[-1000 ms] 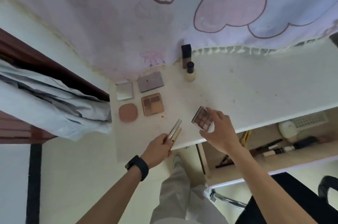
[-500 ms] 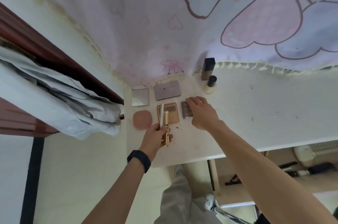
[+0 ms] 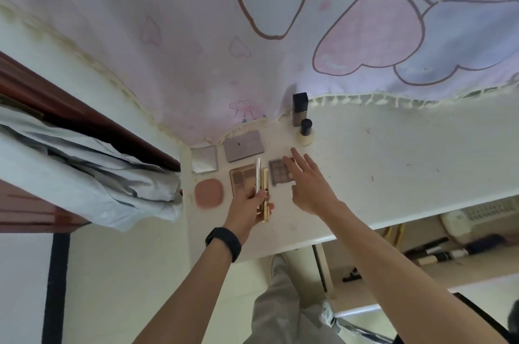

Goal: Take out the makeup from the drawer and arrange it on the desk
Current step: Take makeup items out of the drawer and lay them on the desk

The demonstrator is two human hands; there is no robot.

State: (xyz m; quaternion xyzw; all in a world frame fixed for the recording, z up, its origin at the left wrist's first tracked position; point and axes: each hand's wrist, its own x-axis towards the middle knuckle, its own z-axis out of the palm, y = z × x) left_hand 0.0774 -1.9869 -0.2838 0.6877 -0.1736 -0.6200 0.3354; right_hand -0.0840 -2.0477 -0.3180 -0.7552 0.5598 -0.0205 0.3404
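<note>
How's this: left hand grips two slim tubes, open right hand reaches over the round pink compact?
Head view: the open right hand is over the small eyeshadow palette, not the pink compact. The left hand does grip two slim tubes.

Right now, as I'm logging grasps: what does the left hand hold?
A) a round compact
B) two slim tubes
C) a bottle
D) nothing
B: the left hand grips two slim tubes, one white and one gold, side by side.
</note>
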